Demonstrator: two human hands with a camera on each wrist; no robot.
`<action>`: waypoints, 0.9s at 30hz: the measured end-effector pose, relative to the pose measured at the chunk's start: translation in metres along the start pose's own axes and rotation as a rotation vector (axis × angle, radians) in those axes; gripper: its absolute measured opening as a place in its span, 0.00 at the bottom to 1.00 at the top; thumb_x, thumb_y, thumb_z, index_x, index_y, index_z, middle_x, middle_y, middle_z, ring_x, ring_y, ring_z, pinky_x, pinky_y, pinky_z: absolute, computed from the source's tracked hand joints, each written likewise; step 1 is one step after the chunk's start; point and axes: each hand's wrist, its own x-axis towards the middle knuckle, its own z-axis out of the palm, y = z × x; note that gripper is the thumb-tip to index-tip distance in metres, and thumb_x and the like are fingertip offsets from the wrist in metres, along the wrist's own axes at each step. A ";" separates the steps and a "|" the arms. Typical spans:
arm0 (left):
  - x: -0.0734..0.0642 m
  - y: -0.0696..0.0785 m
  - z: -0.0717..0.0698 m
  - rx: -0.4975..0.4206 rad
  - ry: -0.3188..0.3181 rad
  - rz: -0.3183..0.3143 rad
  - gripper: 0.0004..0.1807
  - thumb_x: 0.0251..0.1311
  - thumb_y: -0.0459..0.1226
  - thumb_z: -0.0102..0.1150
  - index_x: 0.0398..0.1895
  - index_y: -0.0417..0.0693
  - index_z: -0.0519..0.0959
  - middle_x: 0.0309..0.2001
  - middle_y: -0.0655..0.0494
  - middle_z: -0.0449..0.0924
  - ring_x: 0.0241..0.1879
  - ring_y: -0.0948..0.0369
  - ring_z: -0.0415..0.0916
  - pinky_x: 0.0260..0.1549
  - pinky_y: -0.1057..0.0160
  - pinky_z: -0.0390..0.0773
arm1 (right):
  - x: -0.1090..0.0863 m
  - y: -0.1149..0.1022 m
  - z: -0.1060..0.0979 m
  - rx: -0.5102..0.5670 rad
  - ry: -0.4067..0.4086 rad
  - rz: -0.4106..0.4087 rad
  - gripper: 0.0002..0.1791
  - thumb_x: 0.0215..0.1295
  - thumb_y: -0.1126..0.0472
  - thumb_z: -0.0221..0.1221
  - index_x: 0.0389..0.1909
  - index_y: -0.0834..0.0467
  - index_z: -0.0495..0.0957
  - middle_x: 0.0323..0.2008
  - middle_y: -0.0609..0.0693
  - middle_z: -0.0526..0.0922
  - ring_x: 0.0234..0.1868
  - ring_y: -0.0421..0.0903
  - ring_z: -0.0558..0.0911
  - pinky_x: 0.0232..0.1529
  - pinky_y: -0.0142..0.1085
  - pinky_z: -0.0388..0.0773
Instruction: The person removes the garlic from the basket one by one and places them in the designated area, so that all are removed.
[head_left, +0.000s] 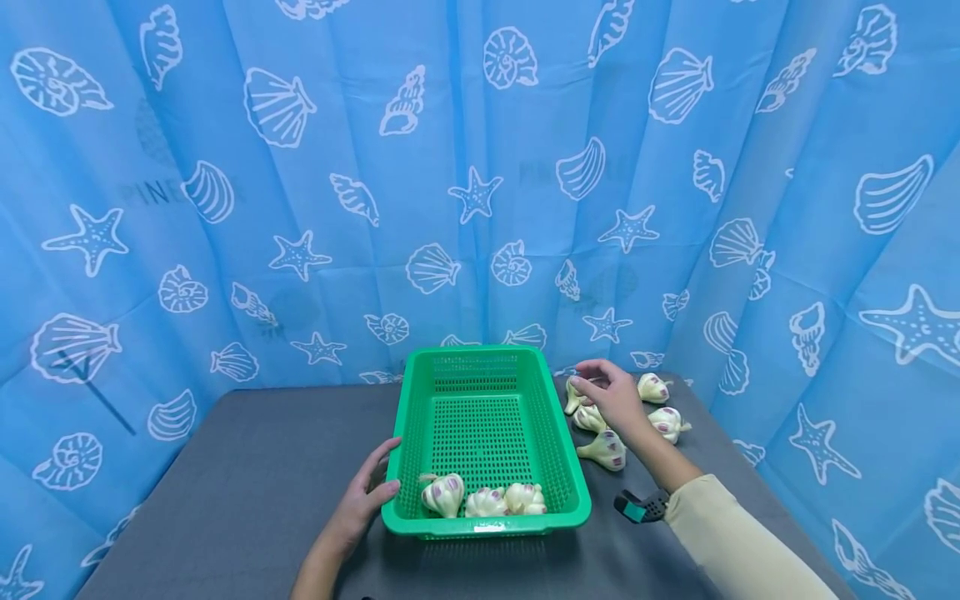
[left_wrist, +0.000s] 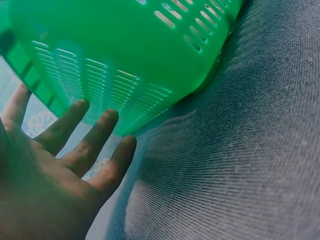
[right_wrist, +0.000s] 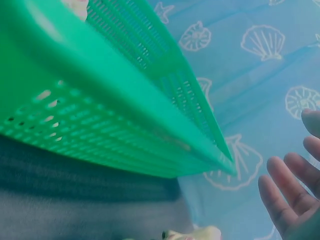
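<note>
Here, fingers extended, the left hand [head_left: 363, 502] touches a green basket [head_left: 558, 521] of three garlic bulbs [head_left: 444, 497] while the right hand [head_left: 618, 400] hovers, fingers parted, near loose bulbs [head_left: 606, 451].

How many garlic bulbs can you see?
8: three garlic bulbs inside the basket's near end; five right of the basket, around the right hand, which may hide more.

From the head camera I can read faint "PINE" [head_left: 156, 194] on the blue curtain [head_left: 442, 158], and fainter "PIN" [head_left: 536, 172] further right. The white label [head_left: 489, 528] on the green basket [head_left: 416, 527] is too small for me.
</note>
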 end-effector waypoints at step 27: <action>0.001 -0.001 0.001 0.006 0.017 -0.008 0.32 0.66 0.37 0.52 0.73 0.53 0.60 0.66 0.37 0.61 0.61 0.42 0.63 0.50 0.51 0.70 | 0.014 -0.018 0.033 -0.089 -0.214 -0.035 0.20 0.65 0.59 0.63 0.53 0.64 0.75 0.39 0.57 0.82 0.41 0.51 0.81 0.41 0.41 0.76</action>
